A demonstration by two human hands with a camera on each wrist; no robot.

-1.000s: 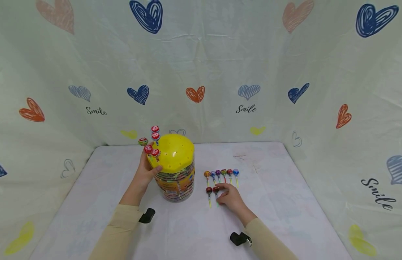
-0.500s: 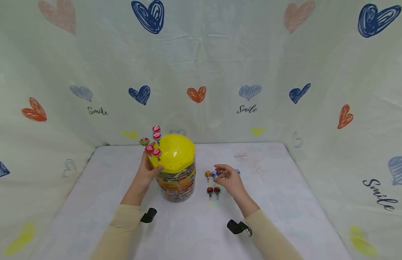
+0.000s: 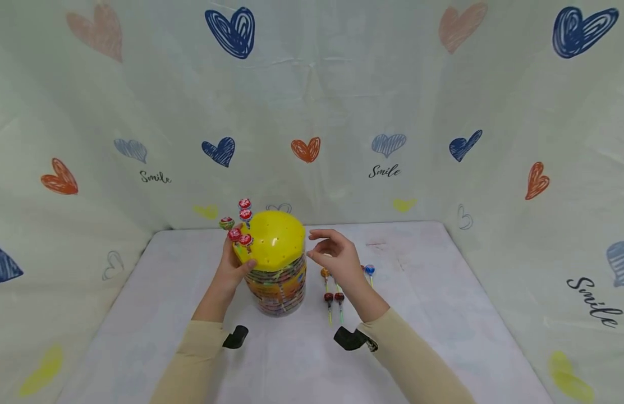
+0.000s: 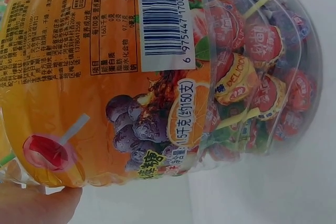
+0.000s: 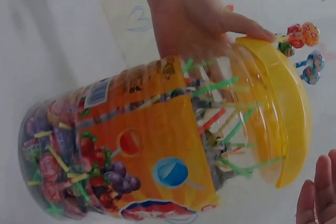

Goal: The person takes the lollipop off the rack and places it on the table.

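A clear plastic candy jar (image 3: 278, 289) full of lollipops, with an orange fruit label (image 4: 58, 103), stands tilted on the table. Its yellow lid (image 3: 276, 241) is dotted with small holes. Several wrapped lollipops (image 3: 245, 215) stick up from the left part of the lid. My left hand (image 3: 230, 275) grips the jar's left side, the thumb lying at the lid's edge. Beside the lid's right edge hovers my right hand (image 3: 341, 259), apart from it, fingers loosely bent and nothing visible between them. The right wrist view shows those fingertips (image 5: 323, 187) near the lid.
To the right of the jar, lollipops lie on the white table (image 3: 418, 314) in two rows. Two dark red lollipops (image 3: 329, 298) form the front row. My right hand hides most of the back row, where a blue lollipop (image 3: 370, 270) shows. A heart-printed curtain (image 3: 342, 112) hangs behind.
My right hand has let go of a dark red lollipop in the front row, then risen and moved left to the lid. My left hand keeps its grip on the jar.
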